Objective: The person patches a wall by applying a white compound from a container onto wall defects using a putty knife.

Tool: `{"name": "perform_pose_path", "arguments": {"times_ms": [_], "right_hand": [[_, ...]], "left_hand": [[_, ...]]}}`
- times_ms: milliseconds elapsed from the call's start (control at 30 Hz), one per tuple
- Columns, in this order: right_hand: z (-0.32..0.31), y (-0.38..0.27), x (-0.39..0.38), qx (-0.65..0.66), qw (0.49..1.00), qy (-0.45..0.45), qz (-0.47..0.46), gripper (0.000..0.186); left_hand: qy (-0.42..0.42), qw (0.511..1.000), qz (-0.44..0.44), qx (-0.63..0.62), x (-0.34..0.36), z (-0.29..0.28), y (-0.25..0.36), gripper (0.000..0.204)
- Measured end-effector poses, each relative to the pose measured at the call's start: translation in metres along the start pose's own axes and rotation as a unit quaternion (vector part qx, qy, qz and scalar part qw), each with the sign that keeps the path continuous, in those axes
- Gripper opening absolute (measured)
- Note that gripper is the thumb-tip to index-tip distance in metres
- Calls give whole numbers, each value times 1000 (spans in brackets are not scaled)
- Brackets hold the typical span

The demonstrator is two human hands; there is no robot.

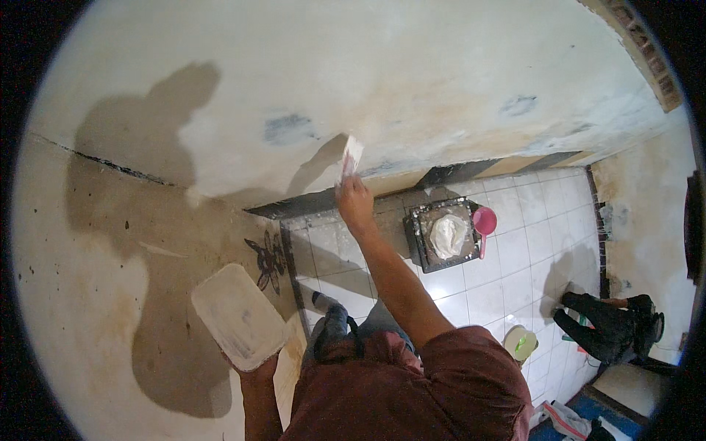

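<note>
My right hand (356, 203) is closed around the handle of a putty knife (351, 153), reaching up and forward. The knife's wide blade, smeared with white, is at the pale wall (412, 81); whether it touches the surface I cannot tell. A dark grey patch (288, 129) marks the wall just left of the blade. Low on the left, my left hand (257, 365) grips the near end of a rectangular off-white tray (208, 295) from below, its fingers mostly hidden. Whitish paste is smeared over the tray's inside.
A dark square stand (421, 239) on the tiled floor (518, 242) bears a white plastic bag (448, 235). A pink dipper (484, 220) lies at its right edge. Further right are a pale green tub (519, 342) and another person (607, 323) in dark clothes. The left wall (73, 294) is close.
</note>
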State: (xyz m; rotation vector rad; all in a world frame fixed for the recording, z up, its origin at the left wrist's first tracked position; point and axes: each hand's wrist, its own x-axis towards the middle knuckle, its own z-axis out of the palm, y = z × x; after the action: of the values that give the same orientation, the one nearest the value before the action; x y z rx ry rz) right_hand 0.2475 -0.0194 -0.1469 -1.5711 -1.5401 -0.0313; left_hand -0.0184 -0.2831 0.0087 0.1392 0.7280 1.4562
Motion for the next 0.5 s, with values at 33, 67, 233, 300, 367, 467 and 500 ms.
{"name": "perform_pose_path", "arguments": {"times_ms": [33, 67, 233, 300, 367, 467, 500], "right_hand": [[-7, 2, -13, -7, 998, -24, 61, 16], [-15, 7, -24, -11, 991, -42, 127, 14], [-25, 55, -14, 294, 884, 133, 339, 11], [-19, 68, 3, 419, 770, 215, 431, 13], [-20, 76, 16, 500, 711, 233, 435, 11], [-44, 78, 34, 472, 727, 227, 444, 9], [-57, 78, 42, 432, 756, 226, 436, 9]], "left_hand": [[2, 1000, 0, 0, 0, 0, 0, 75], [3, 1000, -1, 1, 0, -2, -1, 75], [7, 1000, -11, -2, 2, -17, -8, 74], [4, 1000, -16, -3, 2, -22, -10, 74], [-4, 1000, -18, -7, 1, -25, -11, 74], [-30, 999, -23, -26, 1, -28, -12, 74], [-41, 998, -25, -48, 0, -29, -11, 74]]}}
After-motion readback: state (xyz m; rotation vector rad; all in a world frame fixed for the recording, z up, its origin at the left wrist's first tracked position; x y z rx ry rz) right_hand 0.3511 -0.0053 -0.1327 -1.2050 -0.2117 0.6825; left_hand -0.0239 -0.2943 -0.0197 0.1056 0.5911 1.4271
